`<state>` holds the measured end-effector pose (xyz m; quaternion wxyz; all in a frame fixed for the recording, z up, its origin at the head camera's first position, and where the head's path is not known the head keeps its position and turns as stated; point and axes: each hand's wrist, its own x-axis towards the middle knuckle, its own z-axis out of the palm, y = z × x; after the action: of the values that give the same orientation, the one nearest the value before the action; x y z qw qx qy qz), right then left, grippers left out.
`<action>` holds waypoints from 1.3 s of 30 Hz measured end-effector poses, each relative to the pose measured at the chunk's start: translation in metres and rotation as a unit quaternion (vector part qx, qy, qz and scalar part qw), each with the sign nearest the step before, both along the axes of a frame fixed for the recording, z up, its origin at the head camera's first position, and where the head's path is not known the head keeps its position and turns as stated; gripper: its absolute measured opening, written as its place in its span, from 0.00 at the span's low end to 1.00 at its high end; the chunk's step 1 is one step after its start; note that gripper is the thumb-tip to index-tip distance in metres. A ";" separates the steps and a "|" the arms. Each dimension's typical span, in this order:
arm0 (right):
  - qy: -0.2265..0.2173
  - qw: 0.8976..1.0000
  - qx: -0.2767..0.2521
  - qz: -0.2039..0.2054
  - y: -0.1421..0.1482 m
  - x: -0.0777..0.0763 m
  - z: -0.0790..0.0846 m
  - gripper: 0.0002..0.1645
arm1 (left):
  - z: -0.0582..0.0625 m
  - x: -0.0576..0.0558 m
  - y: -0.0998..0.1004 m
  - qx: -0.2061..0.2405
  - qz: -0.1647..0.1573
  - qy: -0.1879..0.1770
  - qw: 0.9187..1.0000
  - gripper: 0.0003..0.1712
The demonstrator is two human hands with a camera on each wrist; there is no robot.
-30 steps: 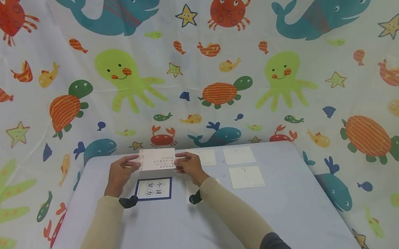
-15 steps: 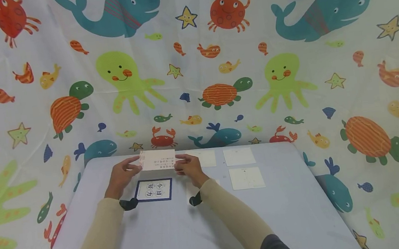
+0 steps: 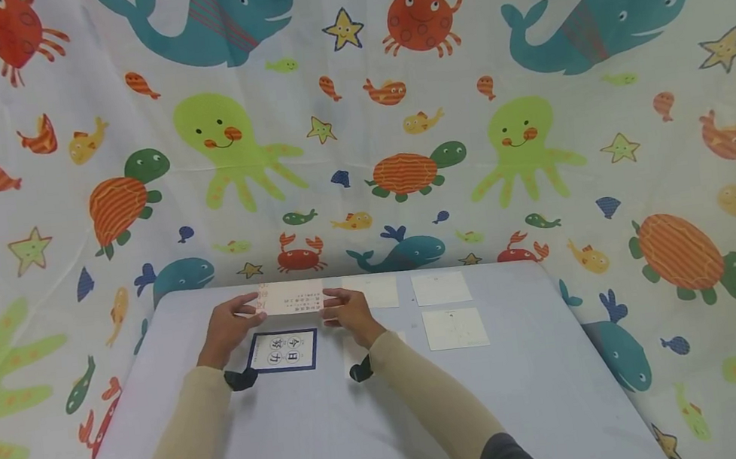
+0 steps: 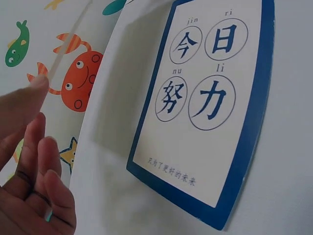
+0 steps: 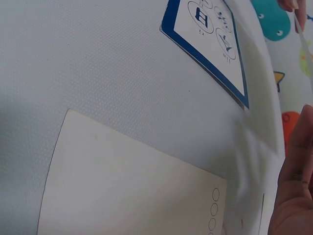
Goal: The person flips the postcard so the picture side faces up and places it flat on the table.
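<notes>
A pale pink card [image 3: 290,297] with printed lettering is held above the far left of the table. My left hand [image 3: 228,329] pinches its left edge, and my right hand [image 3: 350,315] pinches its right edge. Below it, a blue-bordered card [image 3: 283,351] with four large characters in circles lies flat, larger in the left wrist view [image 4: 146,137]. That view catches the pink card nearly edge-on, a thin strip above the left thumb. In the right wrist view the right hand [image 5: 296,181] is cut off by the frame edge.
Several pale cards lie face down to the right: a back-row card [image 3: 375,293], another beside it [image 3: 441,288], and one nearer [image 3: 456,328]. A further card [image 5: 132,181] lies partly under my right forearm. A sea-animal cloth [image 3: 345,149] hangs behind the white table [image 3: 296,434].
The pink card has come down slightly, and its upper edge sits lower in the head view. Both hands keep hold of it. The cards on the table have not moved.
</notes>
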<state>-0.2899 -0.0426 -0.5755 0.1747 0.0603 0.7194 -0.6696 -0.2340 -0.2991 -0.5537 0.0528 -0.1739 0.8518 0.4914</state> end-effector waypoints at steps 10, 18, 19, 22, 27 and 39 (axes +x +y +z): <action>0.002 1.000 -0.003 -0.028 0.002 0.004 -0.003 0.20 | -0.010 -0.001 0.002 -0.035 0.024 0.009 0.999 0.31; 0.011 0.999 -0.002 -0.044 0.001 0.006 -0.004 0.16 | -0.010 0.001 0.005 -0.052 0.035 0.034 0.997 0.27; 0.013 0.999 -0.002 -0.046 0.000 0.006 -0.005 0.15 | -0.010 0.001 0.005 -0.053 0.037 0.035 0.997 0.26; 0.015 0.998 0.006 -0.053 -0.001 0.005 -0.008 0.13 | -0.010 0.002 0.005 -0.048 0.042 0.040 0.997 0.24; 0.010 0.998 0.019 -0.064 -0.003 0.006 -0.011 0.11 | -0.015 0.002 0.004 -0.038 0.050 0.041 0.997 0.22; -0.004 0.998 0.040 -0.054 -0.004 0.011 -0.009 0.09 | -0.020 0.003 0.006 -0.027 0.073 0.021 0.997 0.20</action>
<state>-0.2788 -0.0469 -0.5845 0.1387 0.1092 0.7407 -0.6482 -0.2311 -0.2932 -0.5739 -0.0056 -0.2266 0.8508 0.4741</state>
